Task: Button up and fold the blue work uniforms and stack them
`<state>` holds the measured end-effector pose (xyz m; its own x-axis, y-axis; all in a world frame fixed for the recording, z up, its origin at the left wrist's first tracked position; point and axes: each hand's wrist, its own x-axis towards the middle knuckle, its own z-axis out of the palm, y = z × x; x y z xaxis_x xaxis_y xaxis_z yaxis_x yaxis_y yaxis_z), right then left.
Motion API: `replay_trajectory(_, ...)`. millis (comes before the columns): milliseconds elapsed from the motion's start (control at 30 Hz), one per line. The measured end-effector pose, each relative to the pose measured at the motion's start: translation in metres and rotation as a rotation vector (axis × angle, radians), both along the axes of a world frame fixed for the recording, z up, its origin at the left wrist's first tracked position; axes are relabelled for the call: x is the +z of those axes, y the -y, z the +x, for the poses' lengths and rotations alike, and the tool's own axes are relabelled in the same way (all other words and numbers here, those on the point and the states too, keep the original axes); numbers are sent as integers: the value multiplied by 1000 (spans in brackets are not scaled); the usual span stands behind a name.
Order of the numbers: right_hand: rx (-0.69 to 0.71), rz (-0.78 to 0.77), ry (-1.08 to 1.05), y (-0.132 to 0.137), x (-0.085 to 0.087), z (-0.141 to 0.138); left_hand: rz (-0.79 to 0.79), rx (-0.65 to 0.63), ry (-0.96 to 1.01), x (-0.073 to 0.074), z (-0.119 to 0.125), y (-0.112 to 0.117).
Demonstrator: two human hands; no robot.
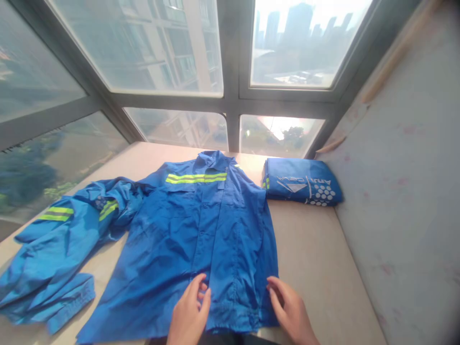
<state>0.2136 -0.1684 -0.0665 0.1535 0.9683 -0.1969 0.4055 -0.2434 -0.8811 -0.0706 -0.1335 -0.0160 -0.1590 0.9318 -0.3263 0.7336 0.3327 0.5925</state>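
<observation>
A blue work jacket [172,244] with yellow reflective stripes lies front up, its collar toward the windows. Its right-hand side is folded inward, and the sleeve on that side is mostly hidden. My left hand [190,311] is over the lower hem near the button placket, fingers loosely curled and thumb apart. Beside the jacket's lower right edge is my right hand [291,309], its thumb and forefinger parted and fingertips at the cloth. Whether either hand touches the fabric I cannot tell. No cloth shows pinched in either hand.
A folded blue garment [302,182] with white print rests at the back right. Crumpled blue clothing [72,239] with yellow stripes spreads over the left side. Everything lies on a pale wooden surface [312,254], bounded by windows [230,103] behind and a white wall [406,191] at right.
</observation>
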Motion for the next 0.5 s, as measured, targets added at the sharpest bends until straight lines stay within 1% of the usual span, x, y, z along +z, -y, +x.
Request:
replay_trajectory(67,32,15,38,-8,13,-8,-102,-81,-37,2,6,5)
replay_trajectory(133,90,-24,63,-19,25,-18,-154,-129,-81,0,12,8)
replay_trajectory(200,133,-84,46,-26,32,-28,-141,-120,-78,-3,19,9)
replay_trajectory(233,133,-103,16,-28,31,-33,-123,-94,-35,-4,23,10)
replay_trajectory(267,117,-114,-33,-29,29,-38,-105,-53,54,-5,26,10)
replay_trajectory(300,81,-127,-101,-30,26,-42,-91,3,192,-5,28,10)
replay_trajectory(367,-39,-192,-268,-33,17,-47,-97,139,555,-1,32,11)
replay_trajectory(433,-144,-288,-447,-36,10,-48,-164,297,879,8,34,13)
replay_trajectory(500,-160,-370,-629,-41,10,-47,-254,434,1056,19,36,15)
